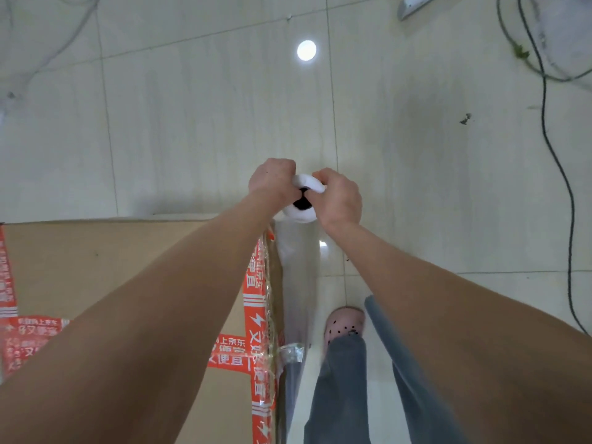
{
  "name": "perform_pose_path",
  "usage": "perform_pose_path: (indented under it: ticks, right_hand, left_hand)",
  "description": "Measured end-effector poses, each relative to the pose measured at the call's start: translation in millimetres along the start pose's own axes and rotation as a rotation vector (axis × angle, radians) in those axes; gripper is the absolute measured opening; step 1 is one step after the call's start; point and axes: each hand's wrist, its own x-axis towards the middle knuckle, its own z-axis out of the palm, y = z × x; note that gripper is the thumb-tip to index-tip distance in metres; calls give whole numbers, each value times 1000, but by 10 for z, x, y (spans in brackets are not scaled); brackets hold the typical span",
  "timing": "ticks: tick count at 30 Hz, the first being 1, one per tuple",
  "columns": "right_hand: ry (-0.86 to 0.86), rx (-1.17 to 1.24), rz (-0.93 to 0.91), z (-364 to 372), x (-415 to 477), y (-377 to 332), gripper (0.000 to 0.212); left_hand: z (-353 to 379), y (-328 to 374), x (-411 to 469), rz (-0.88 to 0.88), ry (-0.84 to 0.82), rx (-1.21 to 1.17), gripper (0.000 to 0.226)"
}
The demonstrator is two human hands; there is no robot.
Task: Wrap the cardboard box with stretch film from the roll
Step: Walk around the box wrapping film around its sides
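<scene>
Cardboard box [96,267]: matt brown card, smooth.
Tape [256,302]: glossy red printed plastic, seen along the box edge.
Stretch film [298,283]: clear, shiny plastic beside the box.
Floor [192,123]: glossy pale tiles.
Trousers [339,395]: matt grey cloth.

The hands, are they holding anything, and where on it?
Both the left hand and right hand grip the white stretch film roll at its upper end, around the dark core opening.

pale tiled floor [192,123] all around; dark cables [551,149] trail far right, a pink clog [344,325] and grey trouser legs [342,389] near right.
</scene>
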Motion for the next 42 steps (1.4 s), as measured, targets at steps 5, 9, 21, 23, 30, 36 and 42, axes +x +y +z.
perform_pose_path:
  ticks: [5, 9, 21, 23, 30, 36, 42]
  right_hand:
    - [-134, 50, 148, 32, 57, -61, 57]
    - [-192, 78, 173, 28, 148, -163, 29]
    - [-297, -57, 252, 44, 331, -459, 20]
    - [-306, -118, 223, 86, 378, -526, 22]
    - [-256, -391, 55, 171, 527, -852, 13]
    - [-267, -294, 31, 326, 607, -1008, 41]
    - [-292, -242, 206, 428, 691, -1076, 46]
  left_hand:
    - [-78, -220, 63, -137, 52, -127, 18]
    - [-65, -210, 69, -142, 8, -126, 21]
    - [-206, -75, 146, 251, 2, 222, 31]
    - [-233, -125, 205, 232, 8, 205, 23]
    - [-369, -414, 358, 25, -21, 14, 21]
    - [-423, -738, 375, -245, 24, -287, 14]
    - [-391, -866, 444, -364, -1, -424, 24]
